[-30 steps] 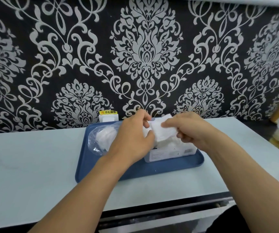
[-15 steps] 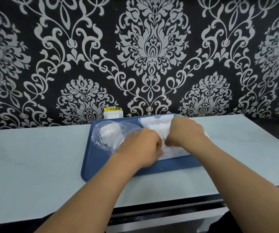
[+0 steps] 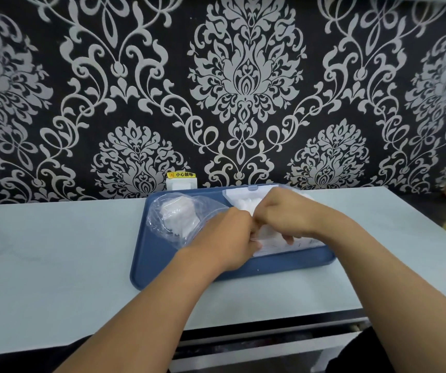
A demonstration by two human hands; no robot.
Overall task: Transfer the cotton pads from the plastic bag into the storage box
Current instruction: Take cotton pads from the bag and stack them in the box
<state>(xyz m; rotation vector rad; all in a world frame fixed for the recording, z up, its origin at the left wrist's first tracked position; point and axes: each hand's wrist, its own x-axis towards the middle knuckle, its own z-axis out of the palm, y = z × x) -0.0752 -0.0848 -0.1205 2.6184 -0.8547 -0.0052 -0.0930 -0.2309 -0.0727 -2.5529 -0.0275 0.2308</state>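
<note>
Pressing down together over the storage box [image 3: 246,193], the left hand [image 3: 226,240] and right hand [image 3: 283,216] meet knuckle to knuckle at its near side; both are curled, apparently pinching white cotton pads [image 3: 244,208] at the box mouth, though what each fingertip actually holds is hidden behind the knuckles. Head view, risks: the pads are light and loose, so a hand lifted quickly could likely drag some out over the box wall onto the blue tray [image 3: 157,265]; pushing hard on one side might tip or slide the box, whose lid [image 3: 240,188] stands open at the far edge. Head view, containers: the box, resting on the tray's right half, shows a white stack of pads inside. Just left of it, the clear plastic bag [image 3: 179,219] lies slumped on the tray, touching the left wrist, with a clump of pads remaining in it. Judged from this, the transfer is partway done.
</note>
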